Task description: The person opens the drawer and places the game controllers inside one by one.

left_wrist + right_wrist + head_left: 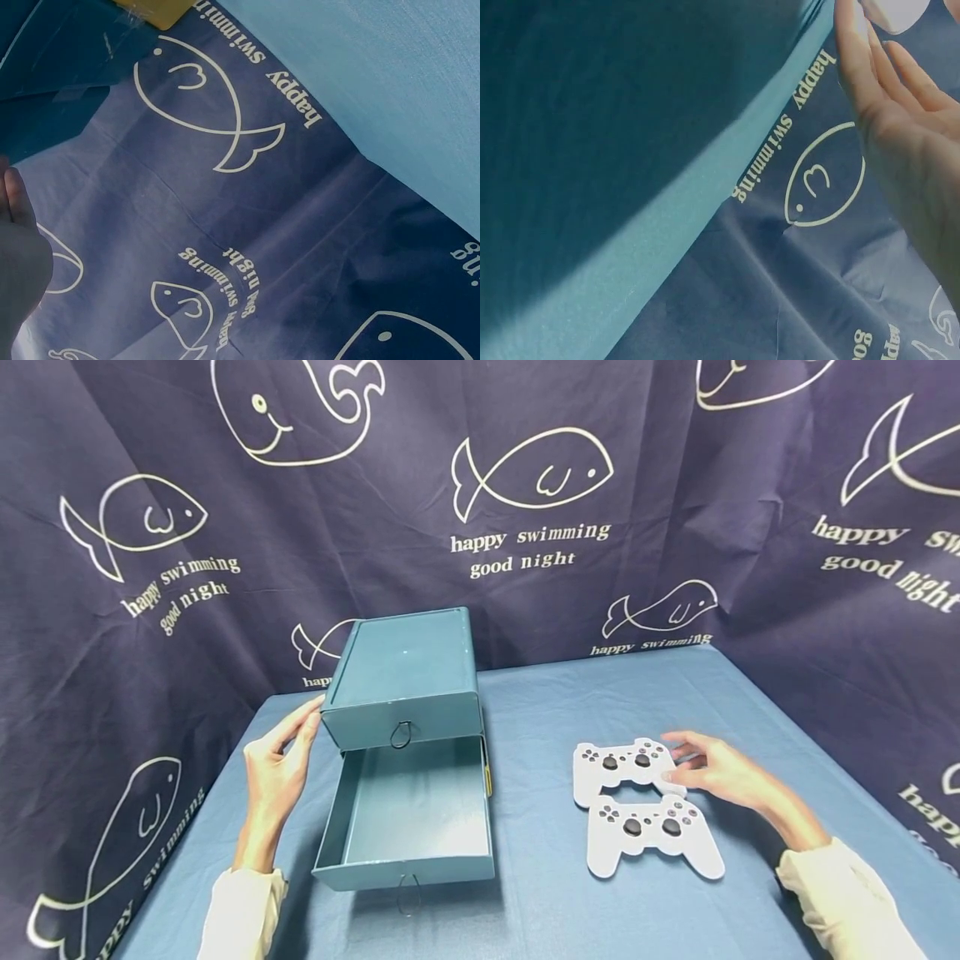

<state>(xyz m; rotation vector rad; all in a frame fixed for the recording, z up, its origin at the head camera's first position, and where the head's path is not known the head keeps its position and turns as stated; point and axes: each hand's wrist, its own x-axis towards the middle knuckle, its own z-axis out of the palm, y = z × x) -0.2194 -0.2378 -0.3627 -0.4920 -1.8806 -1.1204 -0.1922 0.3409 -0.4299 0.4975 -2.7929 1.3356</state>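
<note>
In the head view, the front controller [653,827] and the right hand [720,770] cover parts of the rear controller [626,755], the closed upper drawer [446,717] conceals its inside, and a yellow piece [489,780] beside the drawer box [408,656] is too thin a sliver to identify. The left wrist view's left edge cuts off the left hand [273,770] and the box; the right wrist view's top edge crops the rear controller to a rounded white end.
</note>
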